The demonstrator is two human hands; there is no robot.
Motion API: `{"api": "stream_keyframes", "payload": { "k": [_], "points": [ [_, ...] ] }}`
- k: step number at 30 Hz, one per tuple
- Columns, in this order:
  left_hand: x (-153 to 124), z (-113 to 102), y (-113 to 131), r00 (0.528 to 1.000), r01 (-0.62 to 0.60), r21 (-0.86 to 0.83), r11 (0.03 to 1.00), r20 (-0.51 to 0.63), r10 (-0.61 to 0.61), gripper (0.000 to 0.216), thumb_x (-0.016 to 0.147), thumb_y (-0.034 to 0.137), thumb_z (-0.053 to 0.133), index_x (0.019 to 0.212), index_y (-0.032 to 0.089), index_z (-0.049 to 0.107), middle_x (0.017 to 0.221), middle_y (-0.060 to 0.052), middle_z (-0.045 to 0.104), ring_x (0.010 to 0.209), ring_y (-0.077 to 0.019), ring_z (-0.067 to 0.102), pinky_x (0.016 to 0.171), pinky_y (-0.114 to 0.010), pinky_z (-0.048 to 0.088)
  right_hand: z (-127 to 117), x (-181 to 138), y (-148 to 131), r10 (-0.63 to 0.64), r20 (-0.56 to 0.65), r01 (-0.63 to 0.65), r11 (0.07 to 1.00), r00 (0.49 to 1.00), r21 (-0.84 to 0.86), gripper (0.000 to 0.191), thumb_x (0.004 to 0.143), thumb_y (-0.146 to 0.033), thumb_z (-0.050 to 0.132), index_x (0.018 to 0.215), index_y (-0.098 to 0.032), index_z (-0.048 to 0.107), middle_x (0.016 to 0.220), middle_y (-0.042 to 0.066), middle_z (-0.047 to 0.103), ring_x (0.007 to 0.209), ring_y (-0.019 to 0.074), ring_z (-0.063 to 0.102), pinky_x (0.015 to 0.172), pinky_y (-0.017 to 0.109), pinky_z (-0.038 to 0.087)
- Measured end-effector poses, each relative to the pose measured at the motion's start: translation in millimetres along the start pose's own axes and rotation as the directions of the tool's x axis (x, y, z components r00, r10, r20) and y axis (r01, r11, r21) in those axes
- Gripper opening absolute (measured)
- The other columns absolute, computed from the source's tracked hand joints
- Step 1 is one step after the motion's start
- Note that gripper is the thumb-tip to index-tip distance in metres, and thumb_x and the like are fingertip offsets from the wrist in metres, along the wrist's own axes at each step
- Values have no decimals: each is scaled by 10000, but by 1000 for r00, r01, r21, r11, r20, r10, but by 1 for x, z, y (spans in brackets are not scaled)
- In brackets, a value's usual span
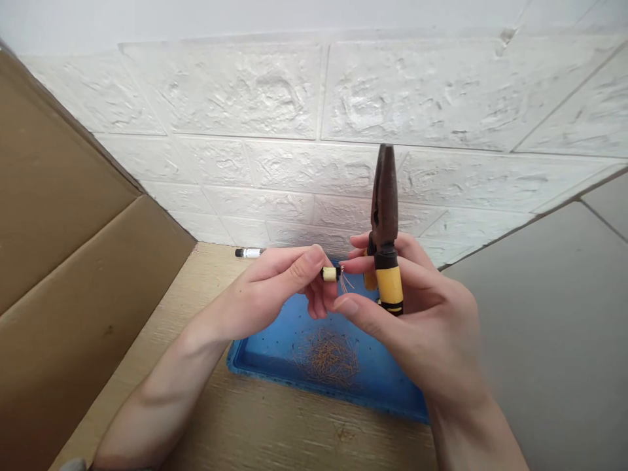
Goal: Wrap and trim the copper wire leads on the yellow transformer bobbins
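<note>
Tray (265,339) on wooden table (235,418), white brick-pattern wall (255,91) behind, cardboard (59,183) at left. Left hand (275,284) pinches cylinder (330,274); right hand (434,314) grips pliers (386,222).

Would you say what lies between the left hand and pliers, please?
The head view shows a yellow-and-black piece with thin wires, and right-hand fingertips.

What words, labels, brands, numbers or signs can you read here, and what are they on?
None can be read.
White label on the dark-ended cylinder: faint marks, too small and blurred to read.
Pliers: no lettering I can make out.
Yellow-and-black piece: likewise.
</note>
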State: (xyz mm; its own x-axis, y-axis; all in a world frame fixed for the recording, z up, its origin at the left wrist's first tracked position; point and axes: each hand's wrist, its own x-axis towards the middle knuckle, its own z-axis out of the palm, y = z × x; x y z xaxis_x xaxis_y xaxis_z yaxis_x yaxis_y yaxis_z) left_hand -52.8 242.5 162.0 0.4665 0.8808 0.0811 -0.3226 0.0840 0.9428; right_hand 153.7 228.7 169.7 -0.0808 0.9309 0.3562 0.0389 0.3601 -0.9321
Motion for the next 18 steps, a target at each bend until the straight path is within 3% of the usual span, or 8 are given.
{"api": "stream_keyframes", "payload": {
  "k": [3,6,12,18],
  "points": [
    [2,8,1,996,45,-85,995,-75,-51,544,969,640,946,796,143,810,708,-16,792,645,-129,736,644,-213,598,2,-1,0,-43,12,43,999,999,7,317,694,-285,1112,944,-404,957,1194,-65,880,1108,134,859,1004,212,692],
    [3,12,2,990,37,-90,995,-136,-49,551,911,646,994,757,145,826,675,-9,783,608,-120,714,621,-208,588,5,-3,0,-68,-11,68,997,998,-24,319,749,-182,1056,964,-391,947,1175,-77,872,1101,117,857,1022,206,689],
    [2,5,-6,999,13,31,999,-49,-12,560,1037,646,869,785,148,819,700,-15,780,662,-118,706,662,-209,577,9,-5,-2,-64,-35,63,997,997,-35,212,853,-137,907,898,-344,922,1098,-55,842,982,109,857,802,167,728],
    [0,0,-2,999,-38,98,994,24,36,439,1104,550,826,917,155,866,832,-23,793,782,-117,733,747,-197,597,6,-3,-3,-60,-29,58,997,998,-49,238,883,-124,868,916,-346,946,1069,-50,857,990,88,850,838,124,702]
  ]
}}
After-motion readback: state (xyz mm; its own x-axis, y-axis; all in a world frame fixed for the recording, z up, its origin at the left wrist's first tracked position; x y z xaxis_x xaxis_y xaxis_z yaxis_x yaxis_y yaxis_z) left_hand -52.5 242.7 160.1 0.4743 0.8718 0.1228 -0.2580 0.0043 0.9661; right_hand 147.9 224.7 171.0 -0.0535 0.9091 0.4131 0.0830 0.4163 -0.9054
